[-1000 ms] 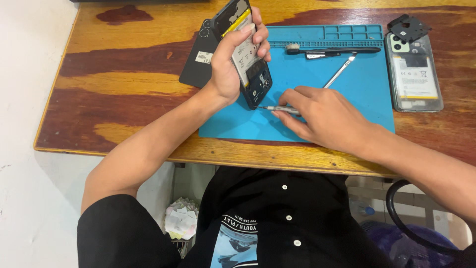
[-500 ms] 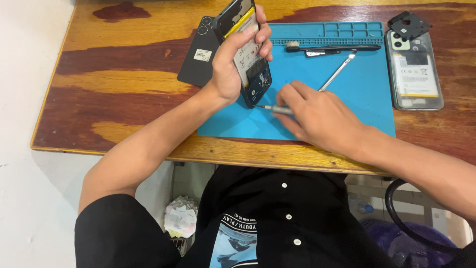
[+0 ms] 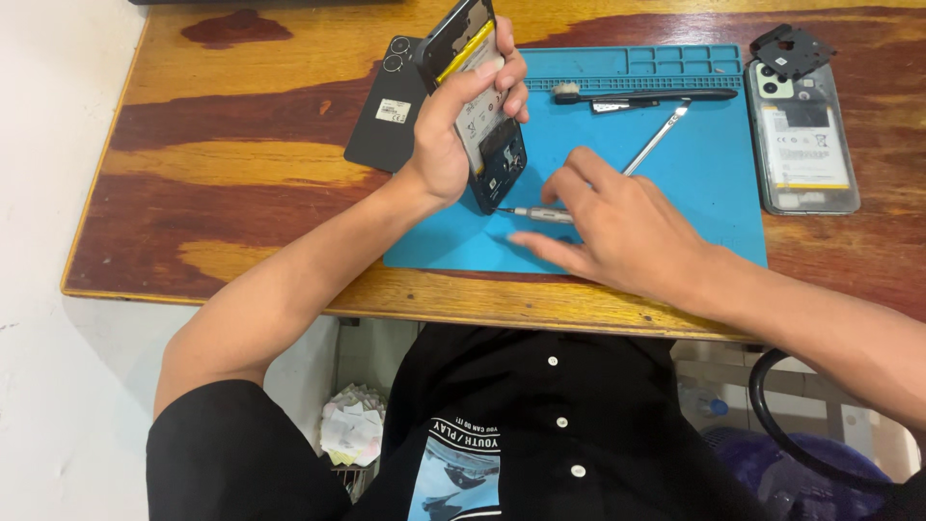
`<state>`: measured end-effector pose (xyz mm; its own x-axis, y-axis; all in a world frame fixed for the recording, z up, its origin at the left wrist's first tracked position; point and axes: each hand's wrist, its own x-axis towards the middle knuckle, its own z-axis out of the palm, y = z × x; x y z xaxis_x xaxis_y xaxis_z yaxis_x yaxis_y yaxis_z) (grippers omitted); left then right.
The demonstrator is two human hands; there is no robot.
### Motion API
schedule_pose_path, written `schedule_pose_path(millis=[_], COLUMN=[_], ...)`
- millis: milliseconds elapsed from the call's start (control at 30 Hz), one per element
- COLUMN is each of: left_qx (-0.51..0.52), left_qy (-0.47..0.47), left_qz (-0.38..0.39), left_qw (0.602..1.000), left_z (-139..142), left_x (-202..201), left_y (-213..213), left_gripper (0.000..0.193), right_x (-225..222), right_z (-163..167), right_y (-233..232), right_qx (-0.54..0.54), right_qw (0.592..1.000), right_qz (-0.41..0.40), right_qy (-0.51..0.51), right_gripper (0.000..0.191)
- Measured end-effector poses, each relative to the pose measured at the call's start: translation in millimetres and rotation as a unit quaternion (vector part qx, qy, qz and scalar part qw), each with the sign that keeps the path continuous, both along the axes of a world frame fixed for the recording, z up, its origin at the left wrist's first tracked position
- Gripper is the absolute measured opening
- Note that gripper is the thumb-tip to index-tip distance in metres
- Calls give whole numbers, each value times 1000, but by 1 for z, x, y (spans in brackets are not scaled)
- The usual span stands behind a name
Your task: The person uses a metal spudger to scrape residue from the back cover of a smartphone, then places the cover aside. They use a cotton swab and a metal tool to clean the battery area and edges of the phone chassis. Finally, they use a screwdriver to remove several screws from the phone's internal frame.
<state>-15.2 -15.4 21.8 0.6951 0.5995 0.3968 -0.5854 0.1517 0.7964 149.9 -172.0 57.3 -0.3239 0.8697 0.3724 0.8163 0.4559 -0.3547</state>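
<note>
Opened phone [image 3: 479, 106] held up at upper centre; screwdriver [image 3: 535, 213] at its lower edge.

Left hand [image 3: 453, 135] wraps the phone, fingers hiding part of its inside; top corner cut off by the frame. Right hand [image 3: 617, 227] pinches the screwdriver, palm covering the handle; the tip meets the phone just left of it, above the blue mat [image 3: 704, 183].

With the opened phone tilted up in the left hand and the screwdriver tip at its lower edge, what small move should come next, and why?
Probably seat the tip and turn: the right hand holds the screwdriver level, its point just meeting the bottom of the opened phone, which the left hand grips tilted above the blue mat.
</note>
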Motion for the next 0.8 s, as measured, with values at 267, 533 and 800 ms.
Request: schedule_pose_path(millis=[267, 533, 800], left_qx=[22, -7, -61], left_qy=[-4, -8, -28], left_qz=[-5, 5, 25], left_qw=[1000, 1000, 997], left_z=[0, 1, 3], left_x=[-1, 0, 3], left_y=[-1, -1, -1], left_gripper=[30, 33, 27], right_x=[-4, -7, -5], right_z=[-1, -7, -11], right_y=[-1, -2, -2], right_qx=[-10, -5, 57], right_qw=[1000, 997, 996], right_qz=[-1, -34, 1], right_qy=[-4, -71, -63], right_gripper=[31, 32, 30])
